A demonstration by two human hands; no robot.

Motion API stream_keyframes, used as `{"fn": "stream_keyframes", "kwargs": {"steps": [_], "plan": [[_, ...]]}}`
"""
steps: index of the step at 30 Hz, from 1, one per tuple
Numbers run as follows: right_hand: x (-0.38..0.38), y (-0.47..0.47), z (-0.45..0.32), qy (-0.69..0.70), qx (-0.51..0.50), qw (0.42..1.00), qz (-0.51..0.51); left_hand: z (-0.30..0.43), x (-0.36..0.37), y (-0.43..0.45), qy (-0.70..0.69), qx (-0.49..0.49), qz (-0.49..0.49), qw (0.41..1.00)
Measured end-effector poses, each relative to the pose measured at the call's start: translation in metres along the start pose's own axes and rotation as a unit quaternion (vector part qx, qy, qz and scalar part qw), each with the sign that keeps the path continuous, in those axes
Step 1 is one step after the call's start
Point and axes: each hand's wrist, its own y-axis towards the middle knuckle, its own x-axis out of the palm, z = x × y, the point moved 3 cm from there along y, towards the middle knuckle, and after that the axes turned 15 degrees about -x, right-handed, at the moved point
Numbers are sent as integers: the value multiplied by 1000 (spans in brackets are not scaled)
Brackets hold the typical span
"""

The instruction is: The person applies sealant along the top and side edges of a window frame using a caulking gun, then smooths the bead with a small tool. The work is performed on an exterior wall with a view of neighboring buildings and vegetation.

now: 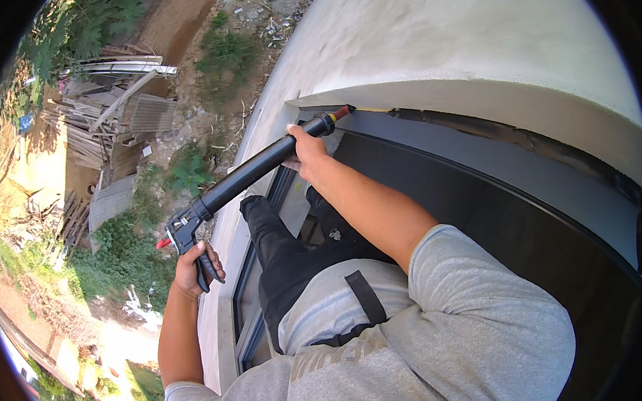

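A long black caulking gun (246,169) lies slantwise before me. My left hand (195,270) wraps the handle and trigger (204,265) at its rear end, where a red part (163,243) sticks out. Near the front, my right hand (310,151) holds the barrel, thumb on top and fingers underneath. The red nozzle (342,113) has a dark tip, which is at the joint between the grey frame (465,145) and the plastered wall (443,43). Beyond the tip runs a thin yellowish line (375,109), then a wide, uneven black strip (509,134) along the curved joint.
A dark pane or panel (436,190) fills the area inside the frame. My black-trousered leg (270,230) is by the window's lower frame (239,305). Outside, far below, are stacked timber (91,123), corrugated sheets (111,200), shrubs (138,267) and a dirt track (186,14).
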Motion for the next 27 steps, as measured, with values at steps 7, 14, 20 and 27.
{"fn": "stream_keyframes", "kwargs": {"steps": [7, 14, 20, 27], "plan": [[-1, -6, -2, 1, -8, 1000, 0, -6, 6, -7, 24, 3, 47, 999], [-4, -18, -9, -5, -22, 1000, 19, -8, 9, -14, 6, -18, -14, 1000], [-3, -22, -13, -11, -15, 1000, 4, -13, 27, -23, -29, 32, 28, 999], [-6, -39, -23, -10, -14, 1000, -1, -17, 25, -34, 9, 6, -2, 1000]]}}
